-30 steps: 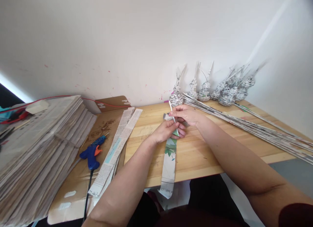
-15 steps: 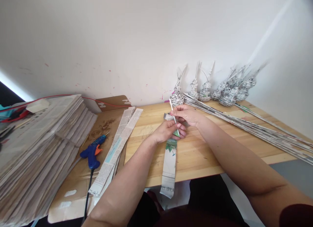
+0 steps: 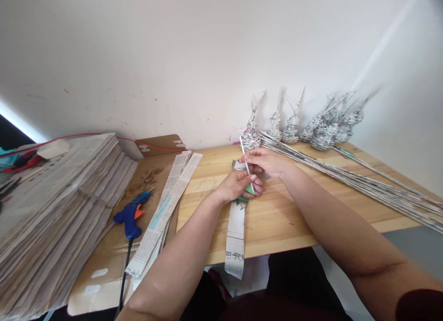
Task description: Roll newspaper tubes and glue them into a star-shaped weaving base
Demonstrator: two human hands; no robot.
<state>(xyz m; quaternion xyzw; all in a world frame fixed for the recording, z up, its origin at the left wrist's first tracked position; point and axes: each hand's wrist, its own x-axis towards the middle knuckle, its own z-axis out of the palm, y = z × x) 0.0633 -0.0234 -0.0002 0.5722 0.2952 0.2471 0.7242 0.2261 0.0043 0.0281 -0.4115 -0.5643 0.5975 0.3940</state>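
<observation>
Left hand [image 3: 237, 186] low, right hand [image 3: 266, 162] higher, both pinched on a slim white rod [image 3: 242, 147] slanting above the wooden tabletop [image 3: 277, 224], where steady, even tension on the paper strip [image 3: 235, 233] overhanging the near edge probably serves best, glue gun [image 3: 130, 218] well apart leftward.

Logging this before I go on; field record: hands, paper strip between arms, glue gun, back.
Left hand: holds lower part of thin white stick
Right hand: holds the stick higher up
Strip: long white printed newspaper, overhanging near edge of pale wooden table
Glue gun: blue and orange, on brown cardboard
Back: grey woven paper figures by white wall
</observation>
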